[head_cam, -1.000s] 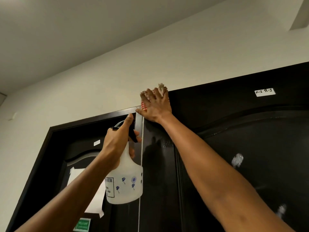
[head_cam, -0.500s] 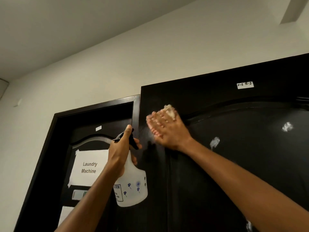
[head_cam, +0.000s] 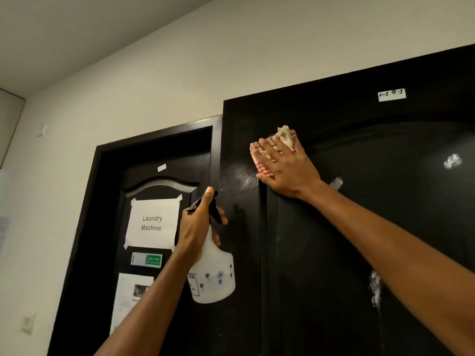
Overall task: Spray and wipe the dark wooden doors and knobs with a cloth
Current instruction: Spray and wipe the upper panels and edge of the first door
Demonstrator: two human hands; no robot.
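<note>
The right hand presses a red-striped cloth flat against the upper left of the dark wooden door, fingers straight, so the palm spreads pressure over the wet sheen there. The left hand grips the spray bottle by its neck, upright, nozzle aimed at the door edge, apparently ready for another squirt beside the cloth.

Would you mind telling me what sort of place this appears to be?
Probably a shared residential corridor, perhaps a hostel: a paper sign reading "Laundry Machine" is taped to one dark door, and the neighbouring door carries a room label.
</note>
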